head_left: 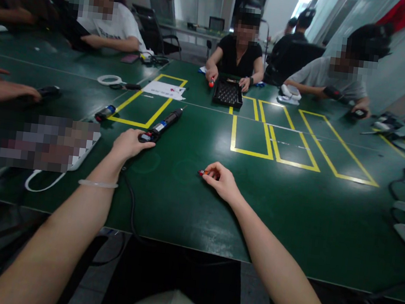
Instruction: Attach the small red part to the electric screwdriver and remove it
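The left hand (129, 143) lay left of the middle of the green surface (332, 230), its grip clamped on the rear end of a pen-shaped tool (161, 126), a dark one with a blue and white band, whose thin tip pointed obliquely toward the far edge; whether the tip touched anything could not be told. A pale bracelet (98, 184) circled the left wrist, and below it a dark cable (131, 200) ran down to the near edge. The right hand (223, 180), nearer that edge and about midway between the left and right ends, had its grip together on a small red-and-orange piece (205, 173), pinched between thumb and fingers and mostly hidden by them. Beyond the tool, toward the far edge, a white sheet (163, 89) lay across a yellow tape outline (132, 123); a short dark cylinder (105, 112) with a blue part sat by that outline's near left corner. Farther out was a white ring (109, 81) with a dark handle. At the far edge, a co-worker in a black top had both hands at a black tray (228, 94), one of them holding something red (212, 81).
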Demonstrator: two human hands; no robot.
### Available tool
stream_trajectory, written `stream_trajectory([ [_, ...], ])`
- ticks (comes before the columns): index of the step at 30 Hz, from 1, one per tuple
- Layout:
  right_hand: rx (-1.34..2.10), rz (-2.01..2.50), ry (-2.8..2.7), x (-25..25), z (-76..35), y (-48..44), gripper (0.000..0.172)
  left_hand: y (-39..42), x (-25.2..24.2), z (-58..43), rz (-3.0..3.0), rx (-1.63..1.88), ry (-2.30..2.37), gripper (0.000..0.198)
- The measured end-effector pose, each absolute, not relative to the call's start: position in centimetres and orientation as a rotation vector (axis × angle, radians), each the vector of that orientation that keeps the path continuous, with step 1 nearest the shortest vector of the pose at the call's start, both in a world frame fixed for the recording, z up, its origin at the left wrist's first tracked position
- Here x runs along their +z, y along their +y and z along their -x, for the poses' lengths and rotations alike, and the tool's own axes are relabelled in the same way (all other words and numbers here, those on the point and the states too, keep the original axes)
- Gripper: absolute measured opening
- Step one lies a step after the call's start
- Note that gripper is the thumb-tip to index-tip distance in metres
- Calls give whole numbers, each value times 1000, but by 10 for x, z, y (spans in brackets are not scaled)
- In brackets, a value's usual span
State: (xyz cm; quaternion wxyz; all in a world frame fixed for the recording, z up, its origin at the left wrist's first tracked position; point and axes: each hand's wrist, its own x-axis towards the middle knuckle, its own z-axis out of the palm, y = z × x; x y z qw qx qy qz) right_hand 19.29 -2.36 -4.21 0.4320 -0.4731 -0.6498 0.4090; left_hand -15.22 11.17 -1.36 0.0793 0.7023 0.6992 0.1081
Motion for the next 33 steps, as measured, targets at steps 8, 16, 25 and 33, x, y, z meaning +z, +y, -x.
stream_trajectory([
  [8, 988, 1128, -1639, -41, -193, -25, 18, 81, -8, 96, -2284, 237, 1900, 67],
  [16, 706, 1113, -1796, -39, -195, -26, 6, 52, -14, 46, -2470, 282, 1517, 65],
  [25, 362, 1243, -2025, -35, -192, -34, 3, 24, -9, 17, -2506, 266, 1250, 57],
  [33, 201, 1271, -2117, -38, -193, -32, 3, 23, -11, 17, -2513, 275, 1222, 57],
])
